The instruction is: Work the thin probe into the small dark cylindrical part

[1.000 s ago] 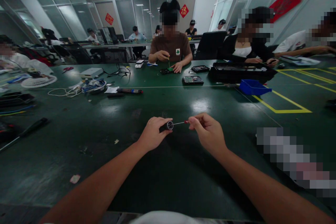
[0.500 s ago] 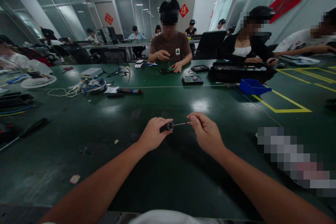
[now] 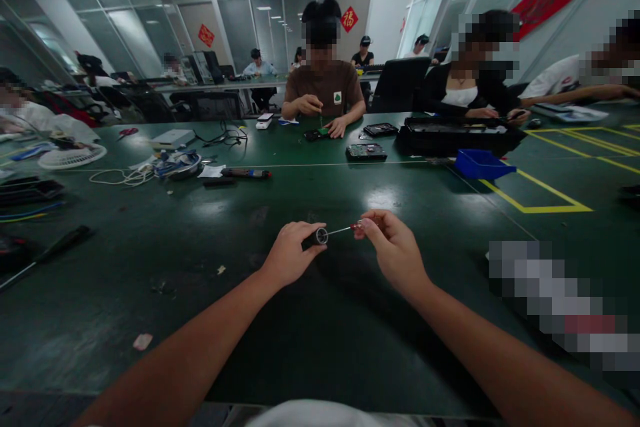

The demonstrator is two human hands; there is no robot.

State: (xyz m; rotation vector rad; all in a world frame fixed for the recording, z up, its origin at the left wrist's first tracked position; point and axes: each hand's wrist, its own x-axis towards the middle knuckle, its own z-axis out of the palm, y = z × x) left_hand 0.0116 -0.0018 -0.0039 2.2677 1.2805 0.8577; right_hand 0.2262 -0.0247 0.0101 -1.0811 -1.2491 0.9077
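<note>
My left hand is wrapped round a black cylindrical part whose open, light-rimmed end faces right. In my right hand a small screwdriver with a reddish handle is pinched between thumb and fingers. Its thin metal shaft points left, and the tip reaches the open end of the cylinder. How deep the tip sits inside cannot be made out. Both hands are held above the green table, close to each other.
A long screwdriver lies at the left. Farther back are a pen-shaped power tool, bundled cables, a circuit-board device, a blue bin and a black housing. Across the table a co-worker handles a green board.
My right hand has turned a little, and the screwdriver's handle end sits slightly higher, so its shaft slants more. My left hand still grips the cylinder in nearly the same place.
</note>
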